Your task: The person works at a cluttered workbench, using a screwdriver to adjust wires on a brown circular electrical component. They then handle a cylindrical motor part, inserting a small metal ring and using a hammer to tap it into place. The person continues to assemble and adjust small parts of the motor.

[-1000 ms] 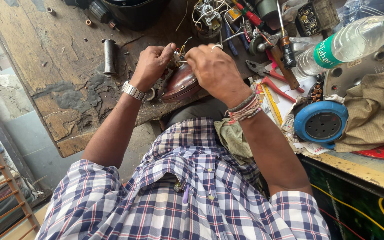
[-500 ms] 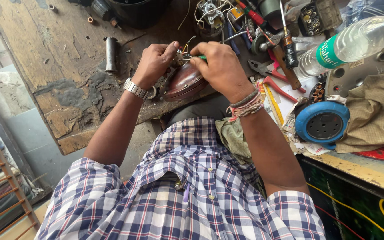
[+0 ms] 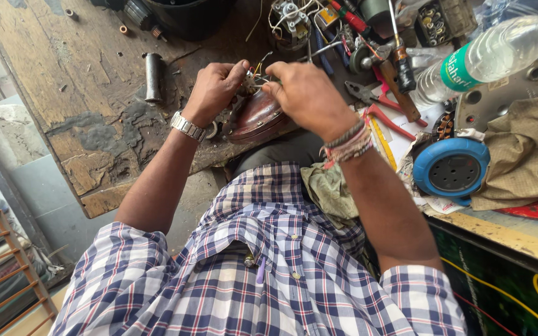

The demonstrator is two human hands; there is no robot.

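left hand (image 3: 214,92), right hand (image 3: 306,96), wires (image 3: 258,70), bench edge (image 3: 94,202)

Only one view was given, taken from a camera worn on the person's head. It was pointed steeply down and a little forward, so the checked shirt (image 3: 269,274) was seen close at the bottom and the wooden bench (image 3: 82,93) farther up. No part was shared with another view.

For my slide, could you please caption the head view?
Both hands, left hand and right hand, pinch wires above a brown motor housing.
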